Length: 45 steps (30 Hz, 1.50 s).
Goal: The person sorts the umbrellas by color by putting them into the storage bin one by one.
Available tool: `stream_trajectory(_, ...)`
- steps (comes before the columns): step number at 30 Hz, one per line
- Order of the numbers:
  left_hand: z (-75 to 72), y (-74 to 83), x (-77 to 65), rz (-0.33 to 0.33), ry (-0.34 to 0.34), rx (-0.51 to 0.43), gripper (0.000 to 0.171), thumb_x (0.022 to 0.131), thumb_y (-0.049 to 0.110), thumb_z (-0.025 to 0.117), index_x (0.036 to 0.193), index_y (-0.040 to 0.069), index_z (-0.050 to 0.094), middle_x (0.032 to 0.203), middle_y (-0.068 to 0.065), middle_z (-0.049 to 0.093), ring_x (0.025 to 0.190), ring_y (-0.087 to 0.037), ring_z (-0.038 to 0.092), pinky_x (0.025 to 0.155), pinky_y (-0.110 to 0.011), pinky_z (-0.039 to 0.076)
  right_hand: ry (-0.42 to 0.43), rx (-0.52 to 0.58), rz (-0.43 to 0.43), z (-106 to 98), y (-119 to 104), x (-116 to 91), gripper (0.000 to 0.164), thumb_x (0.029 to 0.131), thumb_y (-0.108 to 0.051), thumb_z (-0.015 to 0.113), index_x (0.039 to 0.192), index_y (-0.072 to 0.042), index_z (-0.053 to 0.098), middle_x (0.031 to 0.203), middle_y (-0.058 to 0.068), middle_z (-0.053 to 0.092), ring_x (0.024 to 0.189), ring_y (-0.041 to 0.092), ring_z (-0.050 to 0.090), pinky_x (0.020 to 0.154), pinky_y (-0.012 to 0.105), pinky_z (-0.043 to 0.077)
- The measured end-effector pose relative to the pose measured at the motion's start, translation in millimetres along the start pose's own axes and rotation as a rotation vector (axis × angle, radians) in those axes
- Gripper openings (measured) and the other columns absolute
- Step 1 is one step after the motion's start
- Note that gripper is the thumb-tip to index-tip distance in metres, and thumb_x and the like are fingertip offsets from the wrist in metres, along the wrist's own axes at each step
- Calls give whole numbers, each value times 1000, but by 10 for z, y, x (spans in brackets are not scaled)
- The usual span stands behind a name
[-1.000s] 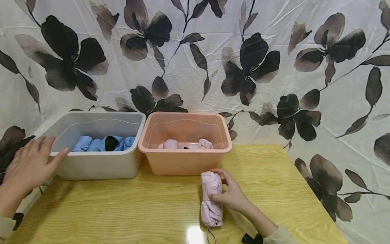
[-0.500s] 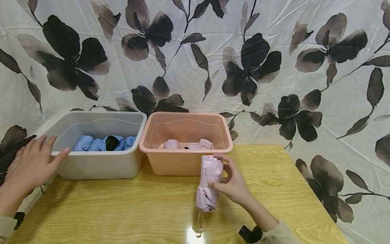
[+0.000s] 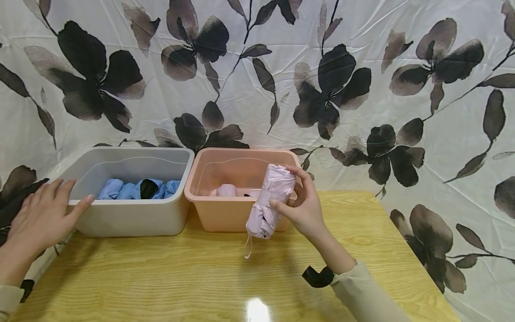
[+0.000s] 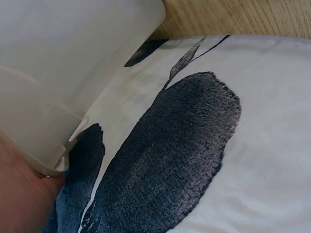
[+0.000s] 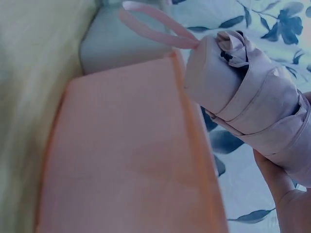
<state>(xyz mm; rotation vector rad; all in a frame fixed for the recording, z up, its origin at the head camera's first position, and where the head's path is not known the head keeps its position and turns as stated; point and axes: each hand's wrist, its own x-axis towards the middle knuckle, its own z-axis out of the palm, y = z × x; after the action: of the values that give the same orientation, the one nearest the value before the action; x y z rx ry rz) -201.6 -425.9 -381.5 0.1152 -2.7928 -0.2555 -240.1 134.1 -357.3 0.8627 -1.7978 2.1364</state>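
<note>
My right hand holds a folded pink umbrella between thumb and fingers, tilted in front of the pink bin's right part. A thin wrist loop hangs from the umbrella's handle end, and its strap wraps the rolled cloth. Inside that bin, pale pink rolled bundles lie partly hidden behind the front wall and the umbrella. On the left, my left hand rests with spread fingers at the left rim of the white bin. The left wrist view shows part of that hand at the bin's corner.
Several blue rolled cloth bundles, one with a dark patch, lie in the white bin. Both bins stand side by side at the back of a wooden table. Behind them hangs a flower-print cloth, which also covers the right side.
My right hand has lifted the umbrella off the table, up and forward to the pink bin's front rim, tilting its handle end leftward. The left hand stays at the white bin.
</note>
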Motion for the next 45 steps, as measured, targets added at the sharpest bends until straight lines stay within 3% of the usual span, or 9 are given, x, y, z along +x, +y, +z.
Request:
stream_trajectory(7, 7, -40, 2, 3, -2, -4, 89, 108, 60, 32, 157, -12, 16, 154, -46, 14, 144, -66, 10, 114, -80, 5, 59, 40, 5, 121, -23, 381, 83, 79, 21, 74, 150, -5, 39, 140, 12, 52, 117, 24, 61, 87, 28, 59)
stream_trajectory(12, 15, -55, 9, 9, -2, -5, 88, 108, 59, 34, 157, -11, 17, 154, -46, 15, 143, -66, 12, 113, -80, 6, 99, 1, 50, 164, 15, 629, 81, 82, 13, 77, 150, -13, 41, 135, 13, 54, 112, 26, 65, 82, 33, 62)
stream_trajectory(18, 16, -49, 7, 10, -4, -6, 87, 108, 59, 34, 157, -11, 18, 154, -45, 16, 141, -67, 13, 112, -81, 7, 118, -91, 129, 200, 126, 902, 80, 85, 5, 78, 151, -22, 41, 131, 17, 56, 111, 29, 66, 80, 38, 62)
stream_trajectory(23, 3, -24, 7, 8, -6, -10, 87, 109, 59, 33, 156, -13, 18, 154, -46, 16, 142, -67, 12, 113, -80, 6, 125, -223, 191, 219, 283, 1104, 79, 85, 1, 77, 151, -25, 42, 137, 11, 52, 115, 26, 63, 84, 36, 60)
stream_trajectory(27, -19, 0, 8, 15, -2, -6, 88, 109, 58, 32, 155, -16, 19, 153, -46, 17, 142, -66, 13, 113, -80, 7, 125, -318, 252, 217, 391, 1224, 77, 83, -4, 78, 149, -27, 45, 137, 8, 53, 108, 23, 62, 78, 31, 57)
stream_trajectory(34, -45, 20, 32, 17, 2, 9, 87, 109, 58, 32, 155, -15, 19, 153, -45, 18, 142, -65, 14, 113, -79, 8, 104, -317, 276, 201, 601, 1427, 76, 79, 7, 74, 147, -11, 47, 146, 11, 43, 102, 24, 57, 80, 29, 53)
stream_trajectory(45, -33, 6, 21, 36, -2, 4, 85, 110, 56, 32, 154, -16, 20, 152, -46, 19, 142, -65, 14, 113, -80, 8, -26, -376, 380, 184, 891, 1457, 74, 75, 16, 78, 140, 0, 45, 139, 18, 48, 108, 24, 58, 92, 32, 52)
